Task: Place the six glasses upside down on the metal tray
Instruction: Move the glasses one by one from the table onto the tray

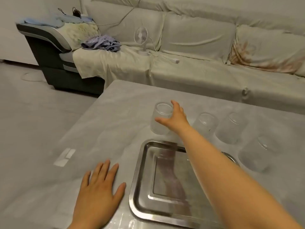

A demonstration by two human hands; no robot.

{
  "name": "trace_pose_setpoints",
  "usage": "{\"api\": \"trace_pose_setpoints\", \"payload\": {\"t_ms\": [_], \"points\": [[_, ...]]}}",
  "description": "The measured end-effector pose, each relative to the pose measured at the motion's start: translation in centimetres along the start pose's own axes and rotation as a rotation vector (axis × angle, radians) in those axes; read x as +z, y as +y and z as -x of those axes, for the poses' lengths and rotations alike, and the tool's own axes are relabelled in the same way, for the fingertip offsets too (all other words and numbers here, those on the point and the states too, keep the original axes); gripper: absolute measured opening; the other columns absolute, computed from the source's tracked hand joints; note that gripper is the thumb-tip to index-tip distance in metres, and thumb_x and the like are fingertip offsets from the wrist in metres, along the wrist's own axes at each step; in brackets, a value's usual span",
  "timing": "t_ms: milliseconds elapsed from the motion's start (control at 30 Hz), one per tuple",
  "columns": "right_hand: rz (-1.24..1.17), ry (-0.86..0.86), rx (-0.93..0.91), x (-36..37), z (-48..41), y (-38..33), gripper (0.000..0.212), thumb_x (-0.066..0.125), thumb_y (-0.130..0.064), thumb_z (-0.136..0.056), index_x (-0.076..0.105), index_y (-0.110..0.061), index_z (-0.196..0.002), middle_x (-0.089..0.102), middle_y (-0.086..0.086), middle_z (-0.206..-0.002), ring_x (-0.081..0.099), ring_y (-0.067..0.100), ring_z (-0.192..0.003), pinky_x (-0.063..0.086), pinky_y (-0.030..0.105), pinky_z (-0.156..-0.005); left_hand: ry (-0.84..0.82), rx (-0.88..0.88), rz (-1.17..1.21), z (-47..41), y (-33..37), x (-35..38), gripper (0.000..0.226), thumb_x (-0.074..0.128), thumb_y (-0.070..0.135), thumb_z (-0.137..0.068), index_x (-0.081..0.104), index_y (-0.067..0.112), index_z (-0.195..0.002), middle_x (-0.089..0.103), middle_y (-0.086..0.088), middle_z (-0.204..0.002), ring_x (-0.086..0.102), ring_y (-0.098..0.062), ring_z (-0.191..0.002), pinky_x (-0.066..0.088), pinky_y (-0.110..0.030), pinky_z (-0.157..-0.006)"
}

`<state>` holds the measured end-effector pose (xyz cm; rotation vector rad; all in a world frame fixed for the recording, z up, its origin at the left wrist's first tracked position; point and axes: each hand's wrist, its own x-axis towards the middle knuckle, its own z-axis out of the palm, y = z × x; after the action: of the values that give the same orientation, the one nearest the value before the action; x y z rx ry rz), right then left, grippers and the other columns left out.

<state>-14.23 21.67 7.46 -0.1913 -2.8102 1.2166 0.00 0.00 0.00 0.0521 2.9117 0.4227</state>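
while the left hand [100,184] lies flat on the counter [115,116], palm down with fingers spread and gripping nothing, the right hand [175,119] reaches across the metal tray [143,171] to the far glass [160,120]. thumb and fingers of the right hand are wrapped around the upper part of this glass, closed on its wall; the glass is tilted, its open rim facing up and toward the camera, and whether its base touches the counter cannot be told.

the metal tray sits on the counter near the front edge, just right of the left hand. it is rectangular with rounded corners and a raised rim, and the right forearm crosses over its far right part. no glass stands on it.

three more glasses show on the counter to the right of the held one: the second glass [205,123] just beside the right wrist, the third glass [231,128] next to it, and the fourth glass [257,154] nearer the camera, beside the right edge of the tray. all are clear and blurred; their orientation cannot be told with certainty.

behind the counter stands a covered sofa [198,38] carrying a small desk fan [141,38] and a striped cloth [100,43].
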Motion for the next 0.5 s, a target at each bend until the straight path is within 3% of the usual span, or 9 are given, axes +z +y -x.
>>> {"api": "trace_pose_setpoints", "payload": {"t_ms": [100, 167, 367, 500], "points": [[-0.071, 0.037, -0.032, 1.0, -1.1, 0.0, 0.089, 0.072, -0.034, -0.069, 0.017, -0.019, -0.138, 0.024, 0.008, -0.148, 0.025, 0.029, -0.133, 0.027, 0.040, -0.107, 0.017, -0.005, -0.058, -0.4, -0.2, 0.3, 0.116, -0.039, 0.074, -0.033, -0.005, 0.037, -0.138, -0.005, 0.010, -0.155, -0.006, -0.010, -0.141, -0.001, -0.035, -0.116], [-0.090, 0.061, -0.033, 1.5, -1.8, 0.3, 0.087, 0.072, -0.031, -0.070, 0.019, -0.019, -0.137, 0.027, 0.009, -0.146, 0.029, 0.028, -0.131, 0.030, 0.040, -0.105, 0.036, -0.001, -0.078, -0.9, -0.3, 0.5, 0.128, -0.048, 0.066, -0.019, -0.006, 0.038, -0.137, -0.007, 0.010, -0.154, -0.007, -0.010, -0.141, -0.002, -0.034, -0.116], [-0.146, 0.115, -0.047, 2.0, -2.1, 0.8, 0.078, 0.072, -0.023, -0.071, 0.026, -0.016, -0.133, 0.034, 0.010, -0.140, 0.041, 0.025, -0.123, 0.035, 0.028, -0.092, 0.065, -0.003, -0.057, -0.7, -0.2, 0.5, 0.124, -0.045, 0.070, -0.025, -0.005, 0.038, -0.137, -0.006, 0.010, -0.154, -0.007, -0.010, -0.141, -0.003, -0.034, -0.116], [-0.276, 0.240, -0.109, 0.2, -1.1, -0.3, 0.072, 0.073, -0.020, -0.069, 0.032, -0.017, -0.129, 0.042, 0.007, -0.133, 0.044, 0.016, -0.113, 0.033, 0.022, -0.089, 0.112, 0.015, -0.001, -0.7, -0.2, 0.6, 0.095, -0.018, 0.066, -0.049, -0.001, 0.038, -0.138, -0.002, 0.010, -0.155, -0.005, -0.010, -0.141, -0.002, -0.035, -0.116]]}}
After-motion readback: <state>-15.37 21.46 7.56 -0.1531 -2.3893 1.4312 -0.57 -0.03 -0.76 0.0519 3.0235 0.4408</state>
